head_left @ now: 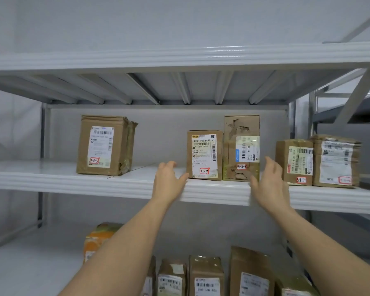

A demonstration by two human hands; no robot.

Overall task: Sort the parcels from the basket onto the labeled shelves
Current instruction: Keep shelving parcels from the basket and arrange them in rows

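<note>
head view: the middle shelf point(201, 192) carries 5 brown parcels standing upright with labels facing out. from the left: a box marked 3-3-5 point(106, 145), well apart from the others; then the 3-3-9 box point(204, 154) touching the taller 3-3-8 box point(241, 147) on its right; then, after a gap, the 3-3-11 box point(294, 162) pressed against a last box point(335, 160) whose red mark is too blurred to read.

the left hand point(169, 180) is raised at the shelf edge just left of the 3-3-9 box, fingers point(170, 164) loosely spread and slightly bent, thumb tip at or nearly at the box's lower left corner; it grips nothing. the right hand point(269, 180) is up in the gap between the 3-3-8 and 3-3-11 boxes, fingers relaxed and open, thumb near the 3-3-8 box's lower right corner, holding nothing. the 2 hands flank the pair of boxes without clasping them.

the lower shelf point(30, 253) holds more parcels: an orange-printed one point(98, 238) toward the left and at least 4 brown ones point(205, 274) along the bottom edge, partly cut off by the frame and the forearms.

the basket is not in view, so how many parcels remain cannot be told. judging by the filled spots, a good share of the sorting looks done, with the 3-3-9 and 3-3-8 boxes seemingly just set or being squared up. bare stretches of the middle shelf suggest more parcels may yet come. the top shelf point(179, 58) shows only its edge and underside.
</note>
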